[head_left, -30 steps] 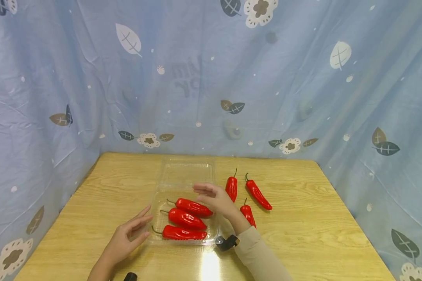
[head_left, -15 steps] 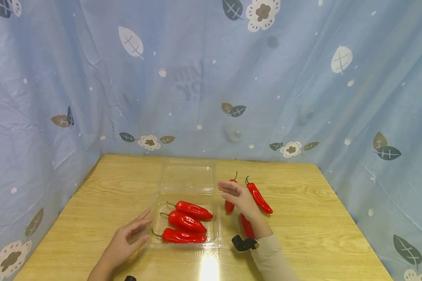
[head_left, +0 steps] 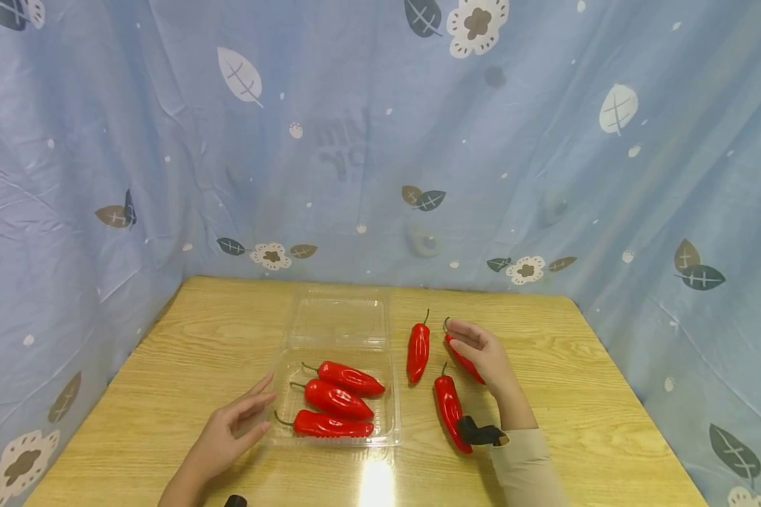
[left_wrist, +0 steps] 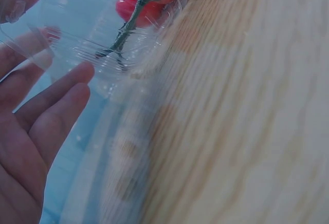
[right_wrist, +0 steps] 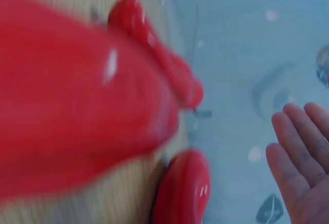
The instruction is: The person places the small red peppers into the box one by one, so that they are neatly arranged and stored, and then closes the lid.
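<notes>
A clear plastic clamshell box [head_left: 390, 422] lies with its lid [head_left: 339, 320] folded back, and three red chili peppers [head_left: 337, 399] rest side by side in its base. My left hand [head_left: 225, 433] is at the box's left side, fingers relaxed. In the left wrist view its fingertips [left_wrist: 82, 75] are close to the clear wall; whether they touch it I cannot tell. Over the rightmost loose chili pepper [head_left: 466, 362] hovers my right hand [head_left: 485, 355], fingers extended, holding nothing. It partly hides that pepper. The right wrist view shows the straight fingers [right_wrist: 295, 136] apart from the peppers.
Two other loose chili peppers lie right of the box: one upright pepper [head_left: 418, 352] and one nearer pepper [head_left: 450, 408], partly covered by the black wrist camera [head_left: 478, 431]. A patterned blue curtain [head_left: 380, 141] surrounds the wooden table [head_left: 583, 422].
My right hand has moved right, from over the box past the upright loose pepper to the rightmost one. The left hand stays beside the box. The peppers have not moved.
</notes>
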### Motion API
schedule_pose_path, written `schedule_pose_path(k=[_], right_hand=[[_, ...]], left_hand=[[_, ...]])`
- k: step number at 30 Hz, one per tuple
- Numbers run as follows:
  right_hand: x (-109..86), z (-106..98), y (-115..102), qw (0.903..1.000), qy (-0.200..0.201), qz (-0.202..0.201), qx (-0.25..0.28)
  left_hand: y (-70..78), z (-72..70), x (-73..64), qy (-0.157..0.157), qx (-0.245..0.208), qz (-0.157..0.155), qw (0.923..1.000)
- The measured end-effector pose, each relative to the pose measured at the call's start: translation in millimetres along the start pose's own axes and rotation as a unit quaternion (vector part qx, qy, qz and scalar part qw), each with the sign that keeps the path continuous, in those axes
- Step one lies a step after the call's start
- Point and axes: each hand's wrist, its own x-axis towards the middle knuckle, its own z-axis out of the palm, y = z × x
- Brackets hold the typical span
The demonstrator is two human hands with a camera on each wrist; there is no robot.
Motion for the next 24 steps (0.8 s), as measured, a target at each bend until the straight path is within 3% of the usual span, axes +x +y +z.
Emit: schedule_pose_path(k=[11, 18, 24], right_hand=[[-4.6, -25, 22, 0.9973, 0.023, 0.061, -0.035], [-4.7, -31, 32, 0.9922, 0.005, 0.091, -0.085], [-1.9, -32, 44, 0.9898, -0.018, 0.092, -0.108]], left_hand=[[0.7, -1.5, -1.3, 0.002, 0.005, -0.013, 0.9999], [-1.7, -2.0, -0.9, -0.006, 0.003, -0.009, 0.9999], [-4.5, -1.8, -1.4, -0.01, 0.004, -0.002, 0.9999]])
